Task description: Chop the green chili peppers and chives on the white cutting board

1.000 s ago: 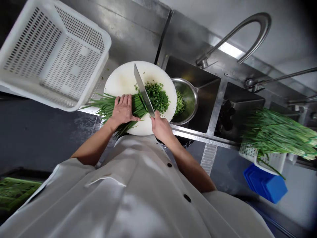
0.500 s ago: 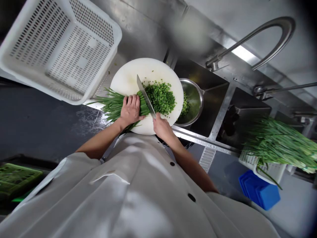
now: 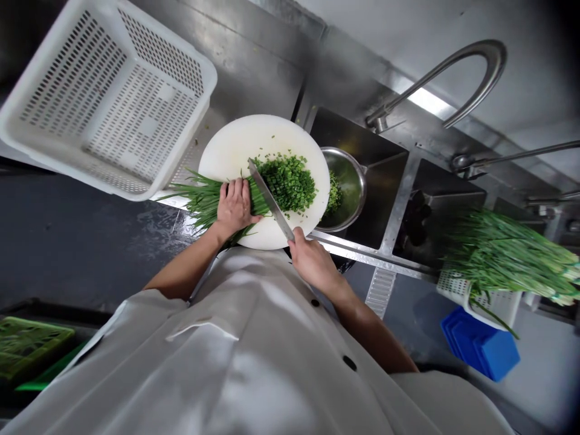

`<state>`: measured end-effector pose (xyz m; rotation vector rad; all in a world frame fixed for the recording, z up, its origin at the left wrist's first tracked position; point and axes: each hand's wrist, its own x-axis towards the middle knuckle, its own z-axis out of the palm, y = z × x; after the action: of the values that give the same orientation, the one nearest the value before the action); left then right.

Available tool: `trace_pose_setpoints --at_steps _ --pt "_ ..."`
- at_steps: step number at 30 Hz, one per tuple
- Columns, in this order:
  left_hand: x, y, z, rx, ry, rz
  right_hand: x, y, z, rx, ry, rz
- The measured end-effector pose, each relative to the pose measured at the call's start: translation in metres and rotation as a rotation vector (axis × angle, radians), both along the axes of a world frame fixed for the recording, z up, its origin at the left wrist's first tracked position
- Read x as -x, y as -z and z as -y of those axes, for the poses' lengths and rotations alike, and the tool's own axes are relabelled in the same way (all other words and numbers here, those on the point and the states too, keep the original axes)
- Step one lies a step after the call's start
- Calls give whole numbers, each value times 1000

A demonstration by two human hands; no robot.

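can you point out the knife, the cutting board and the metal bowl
Knife [image 3: 273, 204]: head view, middle of the blade.
Cutting board [image 3: 231, 146]: head view, bare white surface beyond the green stalks.
Metal bowl [image 3: 352, 182]: head view, bare inner side, right of the chopped greens in it.

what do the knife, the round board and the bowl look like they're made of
Knife: likely steel; grey blade with a dull metallic sheen. Its handle is hidden in the right hand.
Round board: probably plastic, matte; evenly white with no visible grain.
Bowl: likely stainless steel, polished; bright, reflective rim.
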<state>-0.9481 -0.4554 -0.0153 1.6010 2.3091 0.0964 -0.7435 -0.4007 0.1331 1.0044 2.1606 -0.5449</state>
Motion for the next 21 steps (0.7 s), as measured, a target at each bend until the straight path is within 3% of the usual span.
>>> trace_pose_setpoints --at_steps 3,9,12,17,21 --pt "0 4 -1 2 -2 16 10 13 -5 40 4 -3" --pt "-3 9 2 -32 -16 10 56 76 -10 -19 28 -124" --pt "3 9 1 -59 7 -4 68 95 2 -76 3 -149" --pt "18 7 -2 -93 143 -4 65 90 10 -96 -1 -190" --pt "19 8 19 -114 146 -24 54 79 7 -32 23 -197"
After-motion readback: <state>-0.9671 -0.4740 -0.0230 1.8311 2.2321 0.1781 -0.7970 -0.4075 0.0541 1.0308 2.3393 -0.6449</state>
